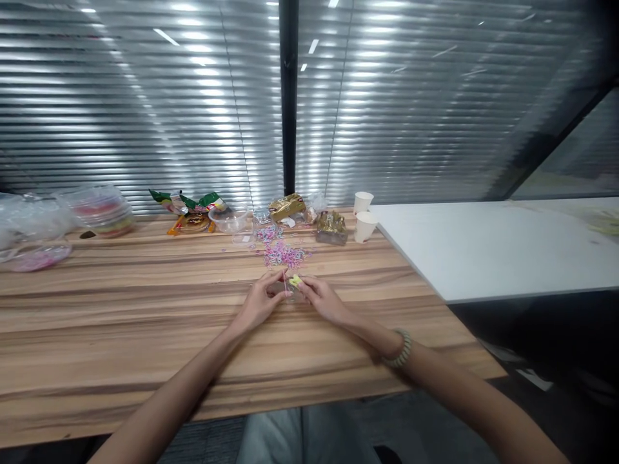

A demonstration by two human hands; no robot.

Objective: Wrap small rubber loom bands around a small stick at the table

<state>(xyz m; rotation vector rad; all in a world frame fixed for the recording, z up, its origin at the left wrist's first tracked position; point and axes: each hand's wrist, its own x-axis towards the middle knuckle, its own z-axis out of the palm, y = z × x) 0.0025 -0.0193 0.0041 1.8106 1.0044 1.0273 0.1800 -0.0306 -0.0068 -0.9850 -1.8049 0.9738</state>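
Small yellow-green piece (295,280) pinched btwn right hand (323,299) fingers; left hand (258,301) fingers closed on it too.

Wooden tabletop (120,335). Beyond the fingers, along the blinds: snack wrappers (193,205), a clear bowl (230,219), a gold packet (287,206), two paper cups (363,218). Far left of the fingers: stacked clear lidded containers (102,211). To their right: a white tabletop (488,248).
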